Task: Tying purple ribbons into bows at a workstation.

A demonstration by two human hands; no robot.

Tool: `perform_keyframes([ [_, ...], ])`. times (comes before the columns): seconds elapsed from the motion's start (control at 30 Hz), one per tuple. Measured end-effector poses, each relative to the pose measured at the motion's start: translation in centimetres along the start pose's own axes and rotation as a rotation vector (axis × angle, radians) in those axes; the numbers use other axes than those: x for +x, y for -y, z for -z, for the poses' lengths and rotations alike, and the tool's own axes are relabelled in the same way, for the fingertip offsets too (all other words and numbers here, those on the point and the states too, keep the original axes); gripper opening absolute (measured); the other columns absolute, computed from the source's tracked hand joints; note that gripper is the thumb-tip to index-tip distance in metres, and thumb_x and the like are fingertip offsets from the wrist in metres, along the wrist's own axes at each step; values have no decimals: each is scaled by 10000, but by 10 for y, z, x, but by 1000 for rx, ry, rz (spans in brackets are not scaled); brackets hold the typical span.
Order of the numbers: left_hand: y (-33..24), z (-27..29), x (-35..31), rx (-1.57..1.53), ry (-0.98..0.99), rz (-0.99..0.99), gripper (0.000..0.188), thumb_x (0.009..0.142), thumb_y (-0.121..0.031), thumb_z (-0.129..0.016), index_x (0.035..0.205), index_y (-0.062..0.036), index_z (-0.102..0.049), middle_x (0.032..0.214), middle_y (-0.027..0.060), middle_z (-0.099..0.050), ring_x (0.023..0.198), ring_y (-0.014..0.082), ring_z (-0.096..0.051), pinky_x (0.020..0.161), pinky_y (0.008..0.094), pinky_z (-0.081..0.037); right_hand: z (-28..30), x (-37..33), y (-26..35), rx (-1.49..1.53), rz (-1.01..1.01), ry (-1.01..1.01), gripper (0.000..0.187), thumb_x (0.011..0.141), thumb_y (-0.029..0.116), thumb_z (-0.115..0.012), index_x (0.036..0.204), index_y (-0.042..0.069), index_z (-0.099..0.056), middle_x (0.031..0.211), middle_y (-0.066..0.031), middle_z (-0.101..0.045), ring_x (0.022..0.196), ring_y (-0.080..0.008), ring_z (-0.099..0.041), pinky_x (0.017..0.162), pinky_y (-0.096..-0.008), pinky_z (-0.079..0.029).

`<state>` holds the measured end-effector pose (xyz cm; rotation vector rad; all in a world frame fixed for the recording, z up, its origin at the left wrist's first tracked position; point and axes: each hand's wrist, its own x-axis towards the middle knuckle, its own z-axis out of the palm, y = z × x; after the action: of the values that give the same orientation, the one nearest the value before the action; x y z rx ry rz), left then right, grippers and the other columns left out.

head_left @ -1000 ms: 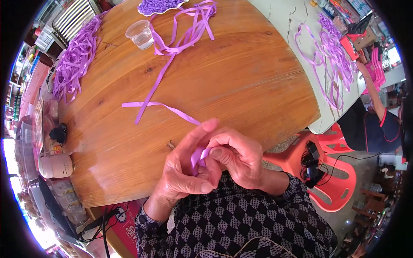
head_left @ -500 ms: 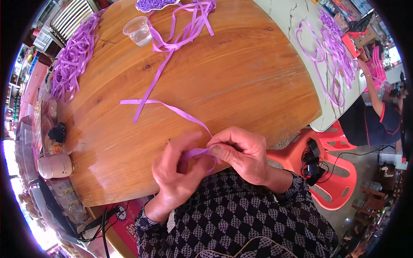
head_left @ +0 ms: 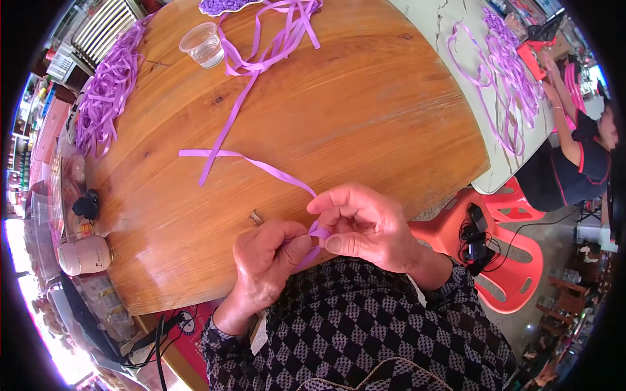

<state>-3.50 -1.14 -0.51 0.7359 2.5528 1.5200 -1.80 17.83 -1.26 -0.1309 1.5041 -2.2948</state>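
Observation:
Close to the near edge of the wooden table, both hands work on one purple ribbon (head_left: 277, 173). My left hand (head_left: 268, 255) is closed, thumb and forefinger pinching the ribbon. Opposite it, my right hand (head_left: 365, 228) pinches a small loop of the same ribbon between thumb and fingers. The ribbon's free end runs away to the left across the wood, touching the tail of another strip. Part of the loop is hidden behind the fingers.
Toward the back are a clear plastic cup (head_left: 203, 47), a dish of purple pieces (head_left: 228, 5) and loose ribbons (head_left: 277, 55). Ribbon heaps lie at left (head_left: 107, 91) and on the white table (head_left: 512, 78). A person (head_left: 567, 150) stands at right, beyond red stools (head_left: 515, 260).
My left fingers have closed in on the ribbon from a more spread pose, and the right fingers have lifted and opened slightly around the loop. The person at right now reaches with both arms.

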Motion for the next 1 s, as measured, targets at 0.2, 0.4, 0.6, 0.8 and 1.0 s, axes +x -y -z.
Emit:
perform_keyframes([
  [0.2, -4, 3, -1, -557, 76, 567, 84, 806, -71, -620, 825, 9, -604, 670, 56, -588, 578, 87, -539, 518, 224, -423, -9, -4, -8, -336, 103, -71, 348, 799, -52, -611, 1121, -28, -483, 902, -57, -575, 813, -63, -537, 706, -192, -445],
  [0.4, 2, 16, 7, -304, 309, 259, 70, 787, -41, -621, 772, 27, -609, 639, 32, -561, 560, 62, -508, 492, 221, -395, -12, -4, -7, -286, 35, -130, 271, 795, -44, -614, 1050, -23, -527, 846, -27, -571, 736, -50, -526, 640, -197, -444],
  [0.6, 6, 15, 4, -411, 293, 235, 65, 771, -32, -642, 805, 22, -629, 625, 40, -555, 548, 75, -511, 477, 233, -389, -10, 3, -12, -496, 264, -98, 119, 796, -44, -595, 910, -15, -574, 773, -7, -563, 668, -42, -505, 548, -204, -409],
  [0.8, -6, -2, -4, -253, 14, 244, 94, 805, -44, -631, 868, 26, -620, 669, 51, -596, 565, 82, -530, 492, 221, -407, -10, -1, -10, -464, 189, -84, 65, 801, -46, -583, 856, -12, -586, 753, 3, -547, 626, -41, -492, 519, -208, -395],
  [1.0, 2, 5, -6, -439, 106, 303, 128, 853, -90, -603, 890, 33, -602, 702, 36, -601, 569, 70, -514, 496, 200, -400, -16, -2, -12, -344, 114, -174, 68, 806, -37, -598, 868, -14, -583, 786, -3, -558, 642, -30, -496, 531, -187, -403],
])
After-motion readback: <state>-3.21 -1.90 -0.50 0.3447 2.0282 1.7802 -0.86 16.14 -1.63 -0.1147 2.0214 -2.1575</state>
